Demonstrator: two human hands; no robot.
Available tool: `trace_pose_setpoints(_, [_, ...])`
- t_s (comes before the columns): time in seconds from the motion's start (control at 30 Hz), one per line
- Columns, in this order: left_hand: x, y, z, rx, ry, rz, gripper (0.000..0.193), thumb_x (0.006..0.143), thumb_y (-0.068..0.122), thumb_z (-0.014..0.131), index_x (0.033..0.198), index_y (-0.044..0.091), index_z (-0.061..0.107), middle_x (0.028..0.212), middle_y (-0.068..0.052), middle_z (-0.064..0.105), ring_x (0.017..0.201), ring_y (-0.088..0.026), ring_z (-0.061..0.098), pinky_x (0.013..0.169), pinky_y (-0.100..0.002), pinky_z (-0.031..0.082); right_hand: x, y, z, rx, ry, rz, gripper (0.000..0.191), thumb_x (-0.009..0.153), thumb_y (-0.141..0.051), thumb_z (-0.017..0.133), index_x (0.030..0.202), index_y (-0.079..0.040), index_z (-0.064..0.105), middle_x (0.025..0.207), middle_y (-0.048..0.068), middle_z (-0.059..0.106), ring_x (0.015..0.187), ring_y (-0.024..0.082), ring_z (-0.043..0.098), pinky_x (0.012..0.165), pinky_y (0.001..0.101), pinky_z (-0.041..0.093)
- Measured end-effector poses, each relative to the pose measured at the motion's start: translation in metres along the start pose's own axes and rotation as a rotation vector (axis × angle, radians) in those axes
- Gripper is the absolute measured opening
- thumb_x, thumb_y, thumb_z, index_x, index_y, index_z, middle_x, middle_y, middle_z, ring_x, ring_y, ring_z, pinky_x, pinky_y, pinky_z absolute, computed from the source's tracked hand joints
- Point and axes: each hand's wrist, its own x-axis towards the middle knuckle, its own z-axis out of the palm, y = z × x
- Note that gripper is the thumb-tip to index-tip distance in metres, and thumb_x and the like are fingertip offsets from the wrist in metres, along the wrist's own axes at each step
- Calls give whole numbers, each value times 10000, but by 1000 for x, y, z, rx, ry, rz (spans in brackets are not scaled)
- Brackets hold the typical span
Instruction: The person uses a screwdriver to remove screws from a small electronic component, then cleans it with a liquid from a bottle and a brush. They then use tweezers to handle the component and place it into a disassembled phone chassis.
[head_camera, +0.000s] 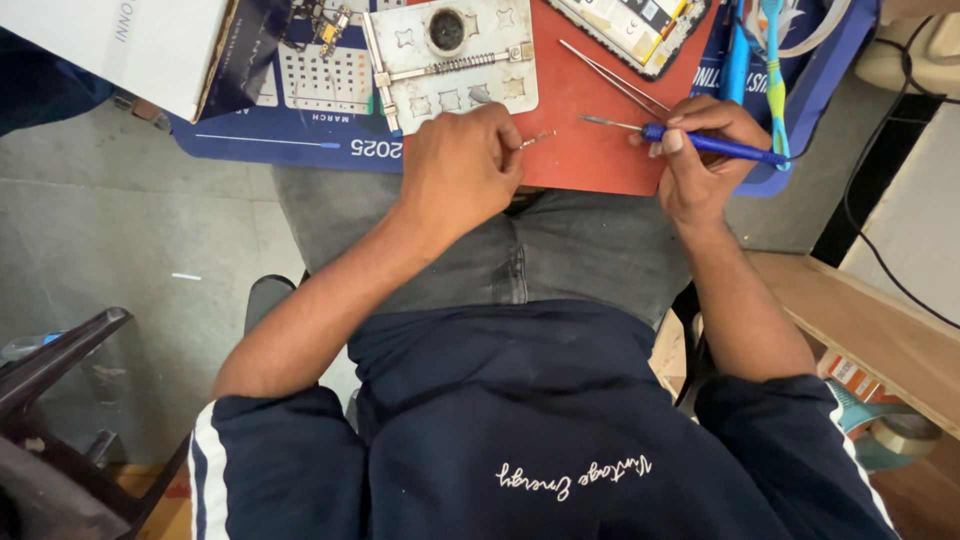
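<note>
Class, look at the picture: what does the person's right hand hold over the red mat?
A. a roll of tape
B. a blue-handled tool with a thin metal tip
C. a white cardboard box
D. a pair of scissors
B: the right hand closes its grip on a blue-handled tool whose thin metal tip points left over the red mat, toward the left hand, which pinches a small metal part.

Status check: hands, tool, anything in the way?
Left hand pinches small metal part. Right hand grips blue soldering iron. Tweezers lie on red mat nearby.
</note>
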Motion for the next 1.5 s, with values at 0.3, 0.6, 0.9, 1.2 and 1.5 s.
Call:
trace_pose_setpoints(0.3, [-6, -5, -3, -18, -71, 38, 280, 806, 181, 869, 911, 52, 644, 664, -81, 689, 644, -281, 706, 572, -421, 511, -2, 2, -2, -139, -13, -50, 153, 1015, -23, 765, 1000, 32, 623, 936, 135, 659, 684, 168, 629, 686, 324, 624])
trace_pose_setpoints(0.6, [-10, -7, 8, 21, 13, 179, 167, 854, 131, 803, 944, 75, 674, 839, -73, 709, 736, -288, 694, 626, -427, 507, 4, -2, -5, -437, -122, -149, 169, 970, 59, 804, 996, 35, 638, 938, 144, 661, 770, 175, 623, 688, 254, 490])
trace_pose_setpoints(0.9, [-12, -1, -2, -113, 33, 238, 116, 872, 50, 751, 914, 45, 643, 957, -94, 655, 711, -213, 693, 595, -354, 517, 6, -11, -1, -452, -133, -181, 177, 954, 73, 765, 958, 22, 596, 916, 150, 654, 715, 158, 594, 641, 236, 466])
trace_pose_setpoints(1.2, [-12, -3, -2, -177, 74, 174, 86, 953, 67, 740, 1039, 68, 736, 946, -55, 679, 729, -233, 671, 639, -356, 508, 6, -14, 1, -393, -89, -191, 133, 989, 62, 748, 1006, 41, 618, 956, 150, 651, 788, 189, 646, 743, 273, 573])
trace_pose_setpoints(1.5, [-11, -4, 2, -136, 128, 160, 20, 919, 52, 750, 939, 50, 751, 912, -35, 688, 674, -186, 677, 605, -341, 492, 6, -21, 10, -318, -255, -145, 164, 943, -30, 825, 959, 44, 679, 944, 143, 667, 790, 196, 680, 737, 301, 613])
